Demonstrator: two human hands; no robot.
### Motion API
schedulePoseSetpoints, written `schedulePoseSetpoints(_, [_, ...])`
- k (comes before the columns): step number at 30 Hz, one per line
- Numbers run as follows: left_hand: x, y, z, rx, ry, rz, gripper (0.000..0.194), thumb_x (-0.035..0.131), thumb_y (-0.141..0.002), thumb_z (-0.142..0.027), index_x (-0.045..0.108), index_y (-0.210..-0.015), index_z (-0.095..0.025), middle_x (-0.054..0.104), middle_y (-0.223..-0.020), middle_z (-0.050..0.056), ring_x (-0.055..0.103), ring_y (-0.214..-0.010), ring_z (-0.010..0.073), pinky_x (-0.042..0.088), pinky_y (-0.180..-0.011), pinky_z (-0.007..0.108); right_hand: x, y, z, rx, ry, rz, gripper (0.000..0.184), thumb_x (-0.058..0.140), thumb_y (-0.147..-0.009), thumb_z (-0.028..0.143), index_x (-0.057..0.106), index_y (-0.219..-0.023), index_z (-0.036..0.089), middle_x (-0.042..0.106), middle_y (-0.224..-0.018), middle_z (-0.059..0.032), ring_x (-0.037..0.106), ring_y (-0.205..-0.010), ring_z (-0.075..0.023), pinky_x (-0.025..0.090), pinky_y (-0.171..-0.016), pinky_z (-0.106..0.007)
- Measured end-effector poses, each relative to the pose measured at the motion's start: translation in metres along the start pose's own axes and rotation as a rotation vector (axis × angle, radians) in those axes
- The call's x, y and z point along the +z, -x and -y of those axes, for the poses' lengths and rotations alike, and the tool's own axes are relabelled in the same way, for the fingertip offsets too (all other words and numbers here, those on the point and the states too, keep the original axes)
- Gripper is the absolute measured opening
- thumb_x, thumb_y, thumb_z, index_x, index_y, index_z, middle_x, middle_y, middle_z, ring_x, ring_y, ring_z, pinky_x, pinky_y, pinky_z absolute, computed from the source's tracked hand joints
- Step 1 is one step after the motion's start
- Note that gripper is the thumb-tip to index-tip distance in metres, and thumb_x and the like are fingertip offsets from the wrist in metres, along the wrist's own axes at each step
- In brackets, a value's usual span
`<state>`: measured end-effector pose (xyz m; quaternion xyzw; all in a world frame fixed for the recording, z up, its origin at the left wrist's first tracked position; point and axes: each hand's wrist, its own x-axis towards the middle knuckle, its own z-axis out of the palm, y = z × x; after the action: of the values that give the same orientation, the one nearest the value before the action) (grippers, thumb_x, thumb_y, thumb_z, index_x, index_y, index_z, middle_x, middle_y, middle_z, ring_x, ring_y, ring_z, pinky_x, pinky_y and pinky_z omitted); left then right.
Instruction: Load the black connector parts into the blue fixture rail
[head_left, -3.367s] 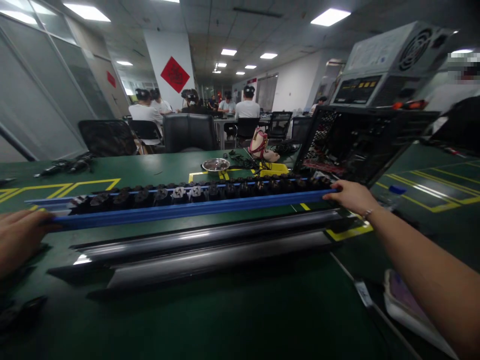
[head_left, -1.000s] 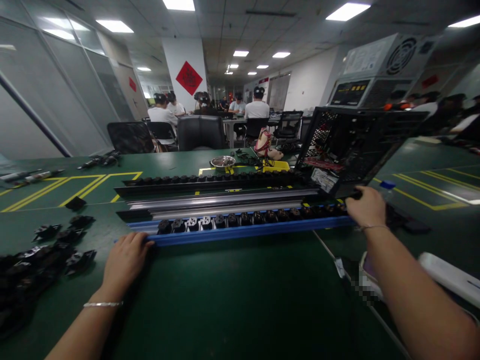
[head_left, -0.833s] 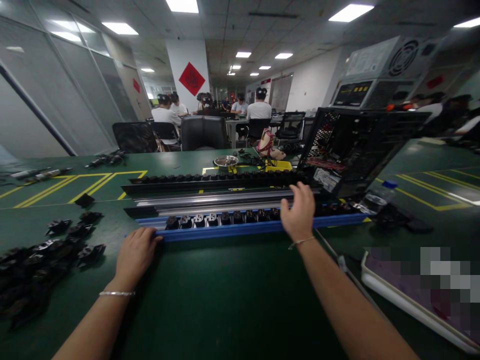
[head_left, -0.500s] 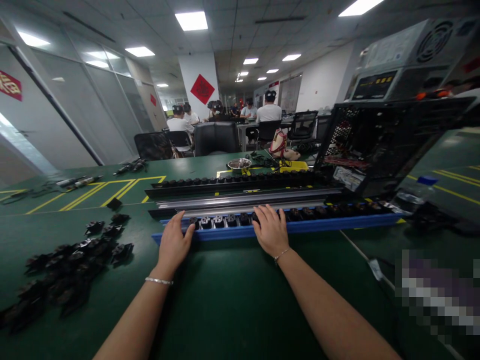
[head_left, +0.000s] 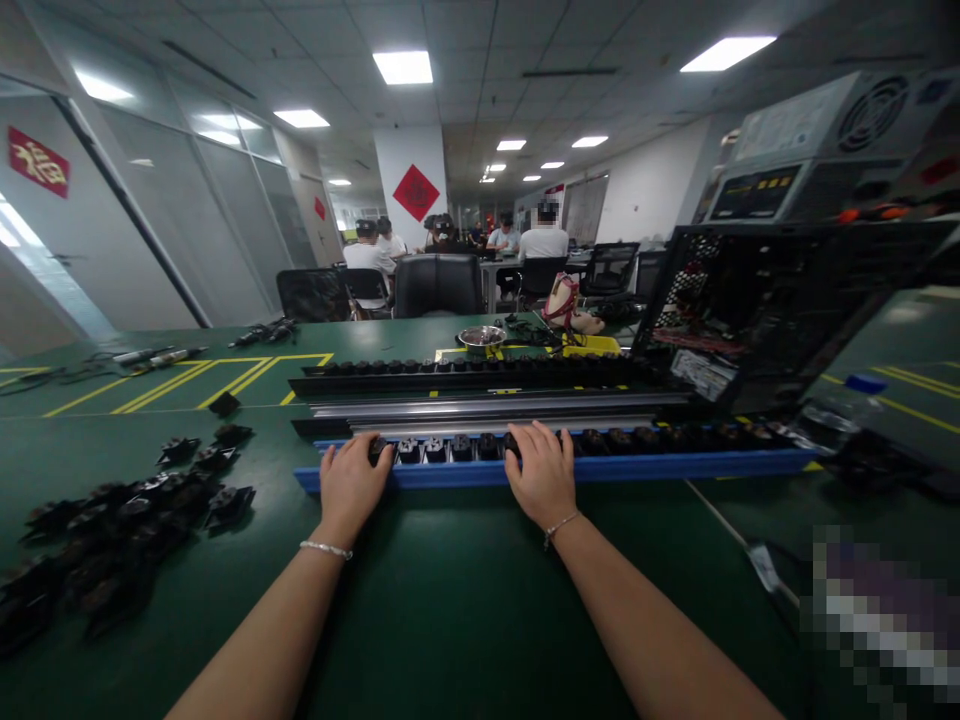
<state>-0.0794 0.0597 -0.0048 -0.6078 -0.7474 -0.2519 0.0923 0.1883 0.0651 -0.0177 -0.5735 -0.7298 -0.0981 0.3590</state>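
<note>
A long blue channel rail (head_left: 442,478) lies crosswise before me, holding a row of black socket modules (head_left: 461,448). My left hand (head_left: 354,485) is at the rail's left end, its thumb and curled fingers closed around a socket module (head_left: 381,452). Near the rail's middle, my right hand (head_left: 543,470) reaches over the row, closed with its thumb against another dark module; its fingertips are partly hidden behind the rail. Behind are bare metal strips (head_left: 480,408) and a black rail (head_left: 375,383) also filled with modules.
Loose black modules (head_left: 135,510) are heaped at the left on the green table (head_left: 465,610). An open computer case (head_left: 810,300) stands at the right beside a bottle (head_left: 847,405). Toward the back are a metal bowl (head_left: 481,337) and a yellow tray (head_left: 592,344). People sit farther off.
My left hand's fingers have curled in more around the end module. My right hand stays near the same modules. The view has tilted slightly upward.
</note>
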Motion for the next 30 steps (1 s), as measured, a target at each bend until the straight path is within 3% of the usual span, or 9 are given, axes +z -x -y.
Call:
schedulePoseSetpoints(8, [0.001,0.002,0.004,-0.037,0.021,-0.041,0.039,0.043,-0.084,-0.045,0.06,-0.112,-0.023,0.065,-0.115,0.01,0.055,-0.112,0.0251,0.014,-0.109,0.053,0.001,0.0,0.0,0.0,-0.024,-0.015,0.037,0.043,-0.085,0.029,0.056,-0.12,0.023,0.062,-0.117,-0.0065,0.044,-0.121,-0.0248,0.013,-0.109,-0.05])
schedulePoseSetpoints(13, [0.001,0.002,0.006,-0.104,0.017,-0.059,0.044,0.046,-0.081,-0.051,0.061,-0.111,-0.022,0.062,-0.12,0.013,0.045,-0.123,0.028,0.011,-0.106,0.062,0.001,-0.001,0.0,0.005,-0.012,-0.005,0.037,0.044,-0.086,0.029,0.055,-0.12,0.022,0.062,-0.117,-0.0057,0.043,-0.122,-0.0241,0.012,-0.11,-0.049])
schedulePoseSetpoints(22, [-0.001,0.001,0.014,-0.177,0.083,-0.047,0.039,0.047,-0.079,-0.056,0.065,-0.105,-0.032,0.06,-0.126,0.002,0.037,-0.127,0.0316,0.005,-0.103,0.069,0.002,0.0,-0.001,0.0,0.007,-0.006,0.037,0.043,-0.085,0.029,0.055,-0.12,0.023,0.062,-0.117,-0.0056,0.044,-0.121,-0.0242,0.013,-0.109,-0.049])
schedulePoseSetpoints(26, [-0.004,0.0,0.016,-0.213,0.093,-0.042,0.037,0.046,-0.079,-0.054,0.065,-0.103,-0.033,0.06,-0.126,0.001,0.041,-0.124,0.0314,0.013,-0.102,0.067,0.001,-0.001,-0.001,0.001,-0.005,-0.001,0.037,0.043,-0.086,0.03,0.055,-0.119,0.023,0.062,-0.118,-0.0055,0.044,-0.121,-0.0245,0.014,-0.109,-0.049])
schedulePoseSetpoints(30, [-0.005,-0.001,0.023,-0.239,0.08,-0.097,0.039,0.047,-0.079,-0.051,0.065,-0.104,-0.029,0.06,-0.125,0.003,0.045,-0.121,0.0288,0.028,-0.1,0.056,0.0,-0.001,0.0,0.005,0.011,0.01,0.037,0.042,-0.086,0.03,0.055,-0.12,0.023,0.062,-0.118,-0.0058,0.044,-0.121,-0.0246,0.014,-0.109,-0.049])
